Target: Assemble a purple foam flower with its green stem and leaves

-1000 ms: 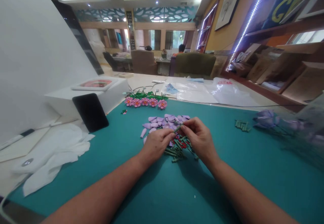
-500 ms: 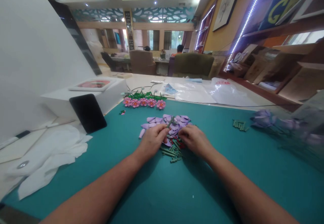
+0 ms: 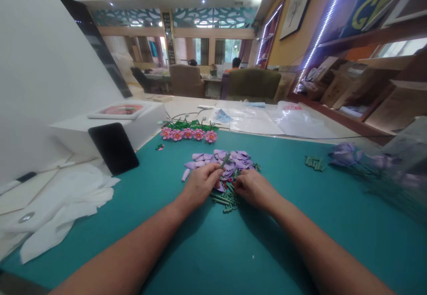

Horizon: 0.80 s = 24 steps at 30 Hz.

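Between the thumb and fingers of my left hand [image 3: 200, 181] is a green stem piece [image 3: 225, 160], its end pointing up and away. My right hand [image 3: 252, 185] is closed with its fingertips down at the right side of the pile; whatever they pinch is hidden. Light purple petal pieces [image 3: 203, 157] lie heaped just beyond both hands. Nearer me, between the hands, are loose green stem parts [image 3: 223, 200] and small rings. A few red bits [image 3: 230, 181] show beside my right fingers, partly covered.
Pink flowers with green leaves [image 3: 188, 134] lie in a row at the back of the green mat [image 3: 207, 250]. A black tablet [image 3: 114, 149] leans against a white box at left, near crumpled white sheets [image 3: 73, 197]. Rightward are green pieces [image 3: 314, 163] and purple flowers [image 3: 347, 154].
My right hand has shifted slightly left and down into the pile, its fingers more curled. The left hand keeps hold of the green stem piece. The whole view has shifted slightly.
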Available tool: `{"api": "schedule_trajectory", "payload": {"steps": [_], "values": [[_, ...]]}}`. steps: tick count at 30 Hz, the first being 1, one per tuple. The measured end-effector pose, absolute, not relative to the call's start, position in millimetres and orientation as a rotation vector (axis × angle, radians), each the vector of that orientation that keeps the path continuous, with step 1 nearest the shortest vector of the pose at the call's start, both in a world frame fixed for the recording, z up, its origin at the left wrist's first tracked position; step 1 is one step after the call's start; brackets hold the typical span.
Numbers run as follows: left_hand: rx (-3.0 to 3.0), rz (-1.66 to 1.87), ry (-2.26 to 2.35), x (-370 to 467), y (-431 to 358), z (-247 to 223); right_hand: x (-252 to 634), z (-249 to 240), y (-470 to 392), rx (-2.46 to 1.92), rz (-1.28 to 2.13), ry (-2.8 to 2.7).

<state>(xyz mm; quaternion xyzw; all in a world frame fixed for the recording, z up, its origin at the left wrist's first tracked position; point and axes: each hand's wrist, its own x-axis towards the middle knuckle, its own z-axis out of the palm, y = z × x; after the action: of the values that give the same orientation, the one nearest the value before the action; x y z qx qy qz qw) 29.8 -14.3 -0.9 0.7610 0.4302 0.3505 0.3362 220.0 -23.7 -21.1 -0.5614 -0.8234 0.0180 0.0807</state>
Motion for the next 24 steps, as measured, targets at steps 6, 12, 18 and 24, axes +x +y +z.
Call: {"api": "schedule_trajectory", "payload": {"steps": [6, 12, 18, 24], "values": [[2.028, 0.899, 1.127, 30.0, -14.6, -0.6, 214.3, -21.6, -27.1, -1.751, -0.066, -2.501], [2.071, 0.882, 1.163, 31.0, -17.9, 1.3, 206.4, -20.1, -31.2, -1.801, -0.139, -2.493], [2.071, 0.861, 1.167, 30.8, -19.3, 1.5, 203.2, -22.4, -31.0, -1.784, -0.115, -2.47], [2.029, 0.813, 1.122, 30.5, -18.1, -0.8, 207.3, -10.4, -30.2, -1.731, 0.168, -2.211]]}}
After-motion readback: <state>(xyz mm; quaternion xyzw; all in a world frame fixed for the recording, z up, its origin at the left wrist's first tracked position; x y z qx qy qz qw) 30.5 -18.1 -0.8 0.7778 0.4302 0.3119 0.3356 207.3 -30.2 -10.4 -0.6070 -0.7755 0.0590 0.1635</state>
